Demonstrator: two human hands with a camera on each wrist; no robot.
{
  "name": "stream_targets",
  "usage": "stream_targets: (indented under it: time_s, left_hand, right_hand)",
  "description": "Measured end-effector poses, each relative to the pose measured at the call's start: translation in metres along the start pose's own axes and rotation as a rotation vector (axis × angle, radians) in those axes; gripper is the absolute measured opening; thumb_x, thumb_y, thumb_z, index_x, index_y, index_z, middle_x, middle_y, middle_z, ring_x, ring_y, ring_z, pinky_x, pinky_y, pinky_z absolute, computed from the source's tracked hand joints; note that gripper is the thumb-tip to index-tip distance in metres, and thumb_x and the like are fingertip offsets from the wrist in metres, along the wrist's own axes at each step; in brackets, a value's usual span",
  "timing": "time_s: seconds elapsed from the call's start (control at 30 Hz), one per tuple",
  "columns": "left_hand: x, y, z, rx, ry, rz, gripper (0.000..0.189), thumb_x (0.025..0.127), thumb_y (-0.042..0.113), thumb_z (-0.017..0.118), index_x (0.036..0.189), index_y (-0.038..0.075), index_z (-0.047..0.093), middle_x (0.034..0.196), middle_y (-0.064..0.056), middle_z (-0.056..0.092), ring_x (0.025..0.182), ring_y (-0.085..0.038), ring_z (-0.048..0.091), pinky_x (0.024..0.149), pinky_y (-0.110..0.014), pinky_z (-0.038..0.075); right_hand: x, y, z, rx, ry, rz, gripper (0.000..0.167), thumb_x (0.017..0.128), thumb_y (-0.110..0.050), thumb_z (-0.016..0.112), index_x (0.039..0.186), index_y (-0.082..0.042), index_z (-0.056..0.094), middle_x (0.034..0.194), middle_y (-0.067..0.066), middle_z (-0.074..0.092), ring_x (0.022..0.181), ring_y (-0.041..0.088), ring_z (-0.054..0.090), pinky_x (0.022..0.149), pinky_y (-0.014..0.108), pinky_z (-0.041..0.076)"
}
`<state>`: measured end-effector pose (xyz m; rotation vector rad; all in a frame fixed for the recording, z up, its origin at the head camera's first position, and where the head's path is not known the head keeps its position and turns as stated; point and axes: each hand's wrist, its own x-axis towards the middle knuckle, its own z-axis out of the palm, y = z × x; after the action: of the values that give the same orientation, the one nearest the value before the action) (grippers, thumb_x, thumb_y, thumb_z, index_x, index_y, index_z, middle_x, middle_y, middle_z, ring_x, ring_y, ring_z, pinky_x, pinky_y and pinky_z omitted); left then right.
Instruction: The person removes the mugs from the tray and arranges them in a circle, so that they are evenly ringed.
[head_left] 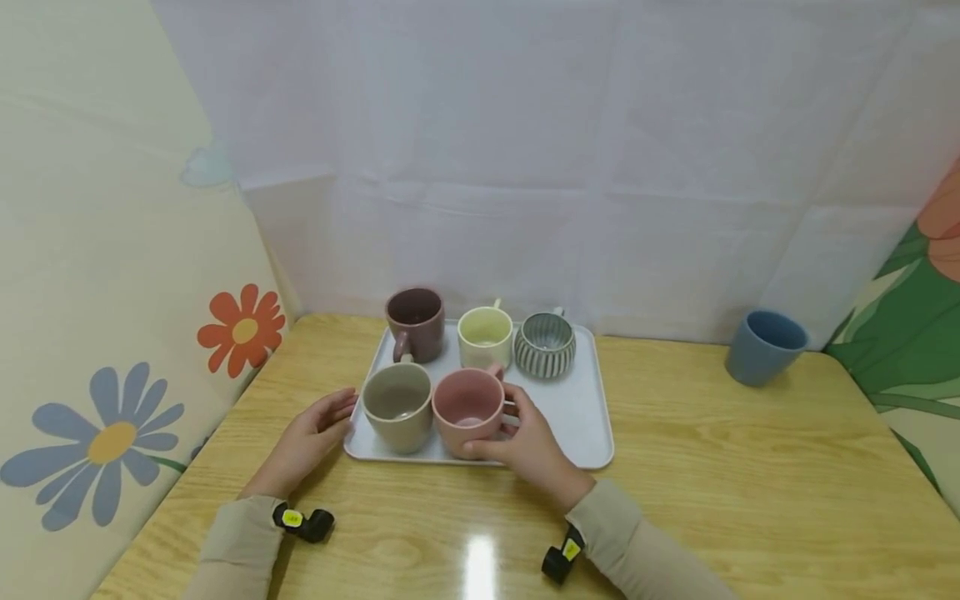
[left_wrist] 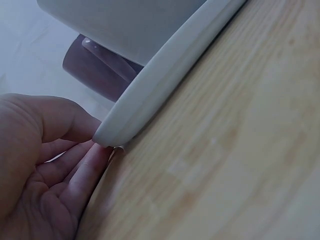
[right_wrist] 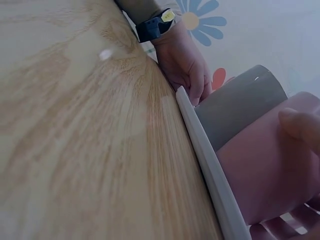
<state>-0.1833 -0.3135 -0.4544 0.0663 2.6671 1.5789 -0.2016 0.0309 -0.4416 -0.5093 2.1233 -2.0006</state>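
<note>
My right hand (head_left: 536, 446) grips a pink mug (head_left: 468, 408) at the front of a white tray (head_left: 592, 433), thumb on its near side and fingers round its right. A beige mug (head_left: 397, 408) stands on the tray just left of the pink one. My left hand (head_left: 311, 433) is at the tray's left edge; in the left wrist view, thumb and fingers (left_wrist: 85, 172) pinch the tray rim (left_wrist: 150, 95). Along the tray's back stand a dark purple mug (head_left: 420, 325), a pale yellow mug (head_left: 483, 337) and a grey ribbed cup (head_left: 545, 350).
A blue cup (head_left: 761, 350) stands apart at the right rear of the wooden table (head_left: 697, 458). Behind the table hangs a white cloth (head_left: 480, 167). Flower-patterned cloths (head_left: 75, 317) border both sides.
</note>
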Motion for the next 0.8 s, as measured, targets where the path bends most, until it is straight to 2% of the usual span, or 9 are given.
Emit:
stream_targets:
  time_s: [0.3, 0.6, 0.8]
  left_hand:
    - [0.000, 0.001, -0.001, 0.016, -0.001, 0.000, 0.055, 0.106, 0.012, 0.054, 0.155, -0.001, 0.034, 0.149, -0.023, 0.049, 0.139, -0.036, 0.044, 0.092, -0.002, 0.034]
    - [0.001, 0.001, -0.001, -0.003, -0.018, -0.008, 0.057, 0.106, 0.015, 0.054, 0.157, 0.001, 0.032, 0.152, -0.022, 0.047, 0.140, -0.035, 0.043, 0.092, -0.003, 0.035]
    - [0.001, -0.002, -0.002, -0.004, -0.011, 0.001, 0.056, 0.106, 0.015, 0.054, 0.156, 0.000, 0.033, 0.151, -0.022, 0.047, 0.139, -0.035, 0.043, 0.092, -0.003, 0.035]
  right_hand:
    - [0.000, 0.002, -0.003, -0.005, 0.034, -0.044, 0.086, 0.070, -0.009, 0.094, 0.143, -0.008, 0.050, 0.135, 0.010, 0.058, 0.126, 0.027, 0.055, 0.107, 0.037, 0.046]
    - [0.001, 0.007, -0.012, -0.097, 0.037, -0.097, 0.081, 0.068, -0.018, 0.096, 0.139, -0.014, 0.056, 0.134, 0.001, 0.061, 0.126, 0.020, 0.056, 0.106, 0.032, 0.046]
    - [0.004, 0.010, -0.021, -0.098, 0.070, -0.142, 0.082, 0.068, -0.011, 0.096, 0.140, -0.009, 0.055, 0.133, 0.005, 0.060, 0.125, 0.023, 0.056, 0.104, 0.031, 0.048]
